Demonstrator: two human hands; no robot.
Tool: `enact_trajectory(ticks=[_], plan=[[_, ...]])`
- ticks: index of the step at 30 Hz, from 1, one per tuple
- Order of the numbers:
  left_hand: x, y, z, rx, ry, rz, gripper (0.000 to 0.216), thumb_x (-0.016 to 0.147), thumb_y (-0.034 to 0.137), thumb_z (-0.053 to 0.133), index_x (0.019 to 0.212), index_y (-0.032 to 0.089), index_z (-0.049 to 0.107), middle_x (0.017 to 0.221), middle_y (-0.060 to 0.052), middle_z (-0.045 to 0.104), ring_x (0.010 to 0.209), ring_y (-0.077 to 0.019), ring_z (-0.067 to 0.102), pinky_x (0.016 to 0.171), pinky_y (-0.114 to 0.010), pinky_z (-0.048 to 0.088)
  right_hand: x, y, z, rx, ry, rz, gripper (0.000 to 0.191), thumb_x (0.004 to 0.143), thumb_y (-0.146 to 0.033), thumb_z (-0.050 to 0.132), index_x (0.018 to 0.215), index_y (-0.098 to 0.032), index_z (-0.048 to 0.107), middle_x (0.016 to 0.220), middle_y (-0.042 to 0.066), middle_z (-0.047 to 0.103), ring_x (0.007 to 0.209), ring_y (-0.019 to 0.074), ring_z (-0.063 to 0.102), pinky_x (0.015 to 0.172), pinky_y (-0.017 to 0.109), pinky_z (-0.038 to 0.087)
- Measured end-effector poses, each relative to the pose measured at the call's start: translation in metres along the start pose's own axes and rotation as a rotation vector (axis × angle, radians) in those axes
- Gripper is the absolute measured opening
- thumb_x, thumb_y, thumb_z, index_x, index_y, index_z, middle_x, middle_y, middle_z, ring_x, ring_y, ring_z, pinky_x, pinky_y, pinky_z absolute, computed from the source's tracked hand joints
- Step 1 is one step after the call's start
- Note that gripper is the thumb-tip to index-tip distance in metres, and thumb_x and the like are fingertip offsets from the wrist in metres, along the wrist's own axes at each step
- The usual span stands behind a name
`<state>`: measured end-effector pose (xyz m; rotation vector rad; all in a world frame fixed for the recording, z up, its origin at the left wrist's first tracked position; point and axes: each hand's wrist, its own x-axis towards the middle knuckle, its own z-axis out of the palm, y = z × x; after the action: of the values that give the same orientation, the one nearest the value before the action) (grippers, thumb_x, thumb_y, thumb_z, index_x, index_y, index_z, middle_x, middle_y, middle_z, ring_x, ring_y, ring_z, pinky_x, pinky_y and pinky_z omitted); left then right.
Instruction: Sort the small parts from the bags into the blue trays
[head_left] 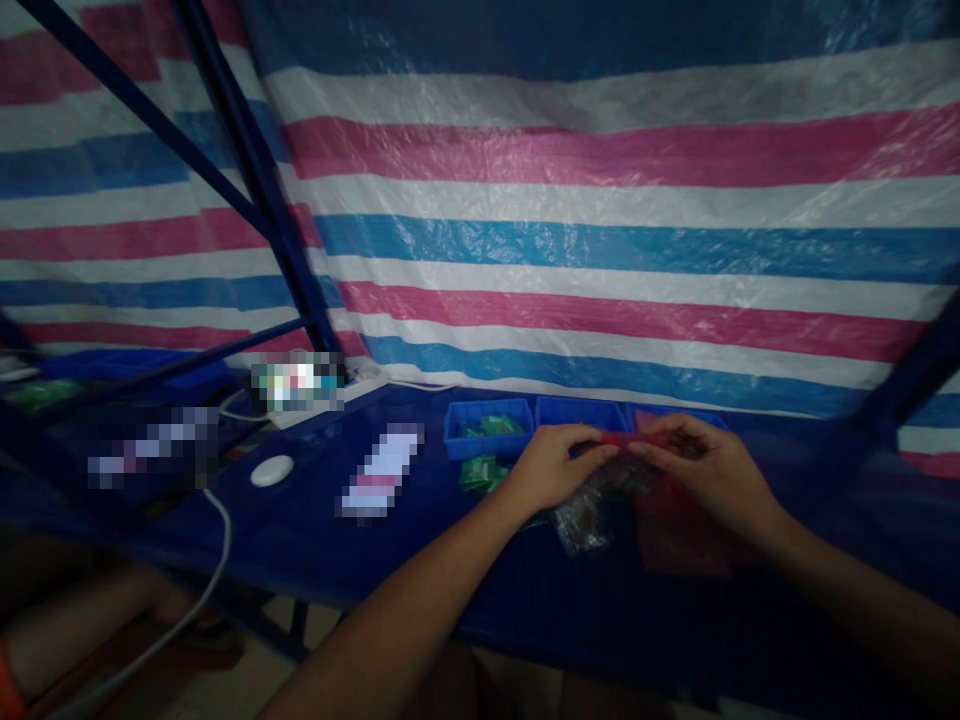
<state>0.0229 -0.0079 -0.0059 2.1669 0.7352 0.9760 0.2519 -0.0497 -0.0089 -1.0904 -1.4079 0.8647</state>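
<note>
Both hands meet over the blue table, toward its back. My left hand (559, 465) is closed, thumb and fingers pinching thin red see-through material (621, 439). From the other side my right hand (701, 460) pinches the same material, its fingers curled. Whether it is a bag or a loose sheet I cannot tell. More red see-through material (679, 530) lies on the table below my right hand. Clear plastic packets (583, 522) with dark contents sit beneath the hands. Left of them are green packets (482, 474), partly hidden by my left wrist.
Along the back stand a blue tray (452, 447) holding green packets, a second blue tray (581, 411) and a third, mostly covered. A phone (382, 470), a round white object (271, 471) and a cable (225, 540) lie leftward. Another person's arm (82, 625) shows lower left. Striped sheeting (600, 240) hangs behind.
</note>
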Motion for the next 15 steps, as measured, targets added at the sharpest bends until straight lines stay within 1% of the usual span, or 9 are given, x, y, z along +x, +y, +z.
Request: enact_trajectory(ticks=[2, 4, 7, 9, 10, 11, 12, 14, 15], plan=[[0.000, 0.002, 0.000, -0.014, 0.018, -0.022, 0.036, 0.104, 0.046, 0.057, 0.104, 0.017, 0.078, 0.096, -0.004, 0.078, 0.088, -0.0189, 0.069, 0.078, -0.026, 0.049, 0.001, -0.003, 0.000, -0.012, 0.001, -0.018, 0.033, 0.075, -0.053, 0.090, 0.092, -0.027, 0.077, 0.095, 0.002, 0.079, 0.091, 0.0232, 0.074, 0.084, 0.033, 0.059], [0.000, 0.003, 0.001, -0.072, 0.032, -0.044, 0.040, 0.104, 0.049, 0.054, 0.103, 0.016, 0.077, 0.095, -0.005, 0.077, 0.087, -0.0184, 0.069, 0.077, -0.026, 0.049, 0.003, -0.004, -0.002, -0.032, 0.014, -0.027, 0.033, 0.077, -0.055, 0.088, 0.092, -0.027, 0.079, 0.095, 0.003, 0.079, 0.089, 0.0227, 0.073, 0.081, 0.032, 0.059], [-0.001, 0.002, 0.006, -0.231, 0.002, -0.046, 0.038, 0.098, 0.048, 0.066, 0.118, 0.017, 0.073, 0.110, -0.007, 0.078, 0.096, -0.0206, 0.072, 0.084, -0.029, 0.054, 0.006, -0.002, -0.004, -0.040, 0.039, -0.009, 0.034, 0.079, -0.057, 0.086, 0.089, -0.026, 0.078, 0.086, 0.003, 0.077, 0.077, 0.0210, 0.071, 0.071, 0.032, 0.057], [0.000, -0.002, 0.010, -0.275, -0.008, -0.045, 0.042, 0.092, 0.043, 0.076, 0.125, 0.017, 0.071, 0.116, -0.009, 0.077, 0.100, -0.0225, 0.073, 0.091, -0.032, 0.056, 0.008, -0.001, -0.004, -0.023, 0.045, -0.013, 0.033, 0.081, -0.057, 0.084, 0.091, -0.026, 0.077, 0.084, 0.002, 0.076, 0.076, 0.0206, 0.070, 0.069, 0.031, 0.057], [0.000, -0.003, 0.010, -0.270, 0.008, -0.044, 0.043, 0.090, 0.041, 0.078, 0.125, 0.018, 0.070, 0.116, -0.010, 0.077, 0.101, -0.0230, 0.073, 0.092, -0.034, 0.056, 0.008, -0.001, -0.004, -0.009, 0.044, -0.031, 0.033, 0.082, -0.055, 0.084, 0.097, -0.027, 0.076, 0.086, 0.002, 0.076, 0.078, 0.0208, 0.071, 0.071, 0.031, 0.058], [0.001, -0.005, 0.011, -0.260, 0.033, -0.043, 0.042, 0.091, 0.039, 0.077, 0.126, 0.018, 0.069, 0.114, -0.010, 0.077, 0.100, -0.0232, 0.073, 0.093, -0.035, 0.056, 0.007, -0.002, -0.004, 0.005, 0.039, -0.058, 0.036, 0.084, -0.054, 0.083, 0.107, -0.028, 0.075, 0.090, 0.002, 0.077, 0.082, 0.0212, 0.073, 0.074, 0.032, 0.059], [0.001, -0.006, 0.011, -0.254, 0.064, -0.042, 0.043, 0.092, 0.038, 0.076, 0.129, 0.018, 0.068, 0.113, -0.010, 0.077, 0.099, -0.0230, 0.073, 0.092, -0.035, 0.056, 0.007, -0.002, -0.004, 0.011, 0.031, -0.092, 0.044, 0.086, -0.053, 0.082, 0.122, -0.031, 0.071, 0.095, 0.002, 0.077, 0.087, 0.0215, 0.074, 0.078, 0.033, 0.060], [0.002, -0.008, 0.009, -0.257, 0.112, -0.036, 0.050, 0.093, 0.037, 0.074, 0.138, 0.019, 0.061, 0.109, -0.009, 0.077, 0.096, -0.0224, 0.073, 0.088, -0.035, 0.057, 0.003, -0.004, -0.003, -0.038, 0.004, -0.160, 0.062, 0.092, -0.050, 0.077, 0.148, -0.037, 0.055, 0.109, 0.002, 0.078, 0.098, 0.0222, 0.074, 0.087, 0.036, 0.061], [0.002, -0.008, 0.009, -0.260, 0.124, -0.031, 0.055, 0.094, 0.037, 0.074, 0.144, 0.020, 0.057, 0.106, -0.009, 0.076, 0.094, -0.0219, 0.073, 0.086, -0.034, 0.057, 0.001, -0.005, -0.003, -0.101, -0.022, -0.193, 0.062, 0.095, -0.049, 0.073, 0.152, -0.039, 0.052, 0.115, 0.002, 0.078, 0.103, 0.0228, 0.074, 0.091, 0.038, 0.060]])
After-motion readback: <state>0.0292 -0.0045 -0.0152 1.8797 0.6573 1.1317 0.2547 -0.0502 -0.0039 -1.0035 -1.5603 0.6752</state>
